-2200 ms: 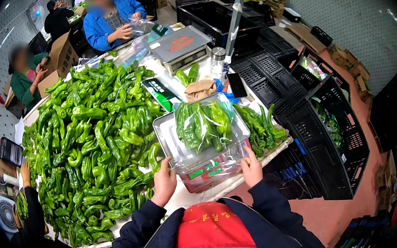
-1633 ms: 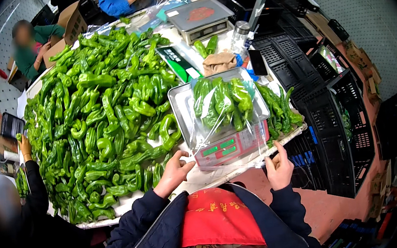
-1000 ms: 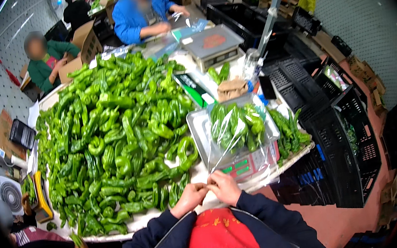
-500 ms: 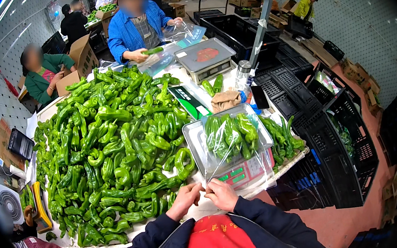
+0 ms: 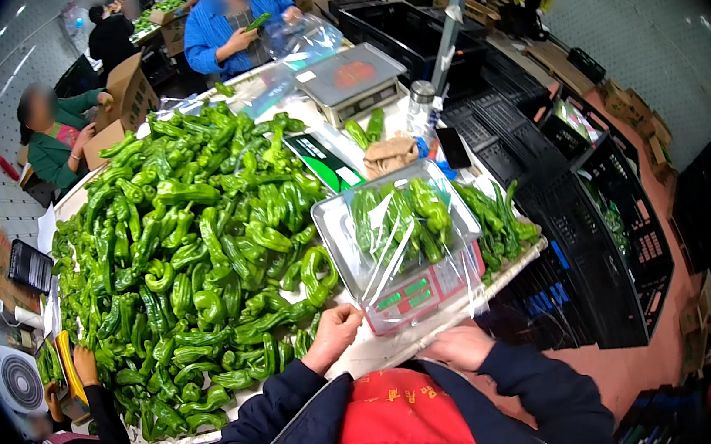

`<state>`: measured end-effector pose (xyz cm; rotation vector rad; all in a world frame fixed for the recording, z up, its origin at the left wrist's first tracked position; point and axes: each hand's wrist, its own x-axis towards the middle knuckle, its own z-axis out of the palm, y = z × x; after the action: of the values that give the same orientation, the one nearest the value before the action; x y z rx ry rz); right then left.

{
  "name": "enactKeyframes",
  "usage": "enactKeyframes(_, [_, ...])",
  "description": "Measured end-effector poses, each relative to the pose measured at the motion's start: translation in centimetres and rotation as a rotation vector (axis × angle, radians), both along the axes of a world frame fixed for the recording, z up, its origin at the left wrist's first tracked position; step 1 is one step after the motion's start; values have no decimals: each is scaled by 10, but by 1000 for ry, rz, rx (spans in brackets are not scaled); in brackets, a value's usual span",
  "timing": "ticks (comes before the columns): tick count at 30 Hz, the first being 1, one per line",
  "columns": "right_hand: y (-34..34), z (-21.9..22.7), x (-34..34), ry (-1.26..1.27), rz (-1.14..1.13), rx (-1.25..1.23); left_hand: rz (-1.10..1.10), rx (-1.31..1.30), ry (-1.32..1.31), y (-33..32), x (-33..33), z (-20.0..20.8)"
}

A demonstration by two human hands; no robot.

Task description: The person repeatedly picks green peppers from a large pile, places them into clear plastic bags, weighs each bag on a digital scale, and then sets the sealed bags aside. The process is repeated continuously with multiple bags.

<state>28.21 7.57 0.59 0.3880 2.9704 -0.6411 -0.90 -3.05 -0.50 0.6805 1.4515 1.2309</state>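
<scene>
A clear plastic bag of green peppers lies in the metal tray of a pink-and-white weighing scale, its loose end hanging over the display. My left hand is closed just left of the scale's front corner; whatever its fingers hold, if anything, is hidden. By the table's front edge, below the bag's loose end, is my right hand, apart from the left one. Its fingers are blurred and partly hidden. A large heap of green peppers covers the table to the left.
More peppers lie right of the scale. Beyond it are a brown cloth, a phone, a glass jar and a second scale. Black crates stand at right. Co-workers surround the table.
My right hand has moved right and down, away from my left hand, which stays near the scale. The person opposite has raised a pepper. Another person's hand has reached the heap's left edge.
</scene>
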Motion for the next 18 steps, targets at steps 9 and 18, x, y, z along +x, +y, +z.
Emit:
enactKeyframes(9, [-4,-27,252,-936,-931,-417,23,52,24,-7,-4,-16])
enactKeyframes(18, [68,-1,70,246,-885,142,-205,488,1444,12,-16,17])
